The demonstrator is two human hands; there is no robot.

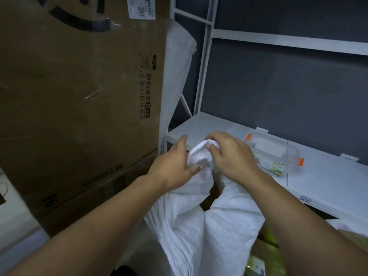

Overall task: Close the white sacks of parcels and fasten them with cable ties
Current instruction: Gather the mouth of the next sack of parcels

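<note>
1. Grip: our right hand [229,156] curls tight round the bunched neck of the white sack [199,226]; left hand [175,164], fingers straight, presses it from the left.
2. Sack body drops straight below both hands, long axis vertical; we see no cable tie.
3. White shelf [328,182] just behind holds a clear box [278,154]; cardboard box [79,96] left.

Cardboard box [79,100] walls off the left; clear container [278,154] blocks the shelf [330,184] at right; white sack [199,226] fills the near middle; far shelf lies open.
</note>
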